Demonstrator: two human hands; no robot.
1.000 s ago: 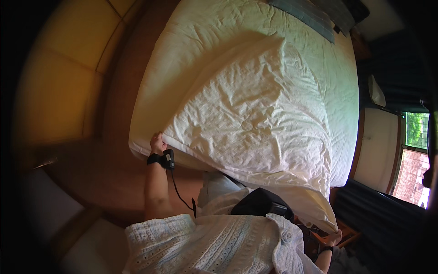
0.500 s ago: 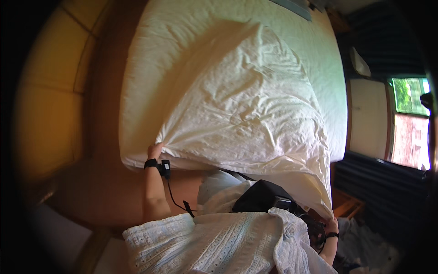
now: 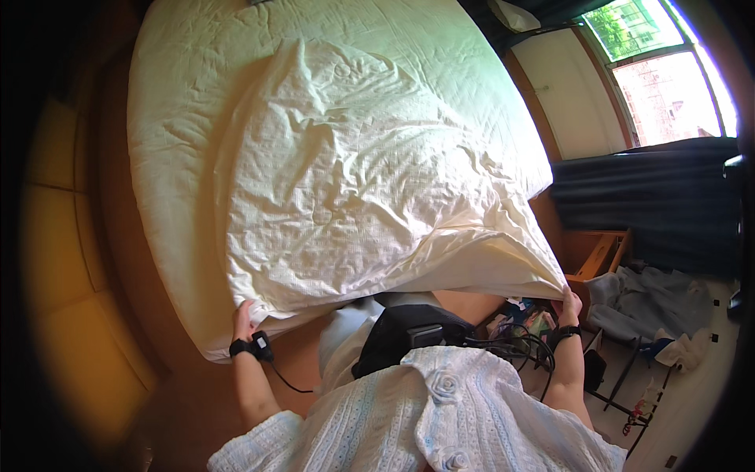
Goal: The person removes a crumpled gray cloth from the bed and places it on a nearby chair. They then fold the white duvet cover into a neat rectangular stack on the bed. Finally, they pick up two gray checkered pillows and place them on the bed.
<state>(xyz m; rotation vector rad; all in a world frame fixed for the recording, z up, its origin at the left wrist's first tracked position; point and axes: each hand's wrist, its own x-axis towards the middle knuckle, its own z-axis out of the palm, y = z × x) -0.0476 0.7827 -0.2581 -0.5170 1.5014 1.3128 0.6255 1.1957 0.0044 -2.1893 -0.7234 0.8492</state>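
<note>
While the left hand (image 3: 244, 321) grips one corner of the white cover (image 3: 338, 189) at the lower left of the frame, the right hand (image 3: 570, 305) pinches another at the lower right; both sets of fingers are closed on cloth, though the fold partly hides the left fingertips. The cover lies rumpled over the bed (image 3: 169, 118), its near edge running between the hands and rising slightly rightward, its far end narrowing to a peak toward the upper left. Bunching makes its long axis hard to judge. Near the right hand, a smooth, turned-up part shows. A black bag (image 3: 385, 338) blocks part of the floor (image 3: 464, 305). Glare washes out the window (image 3: 668, 86), upper right; a grey thing (image 3: 258, 1) is cut off at the top.
</note>
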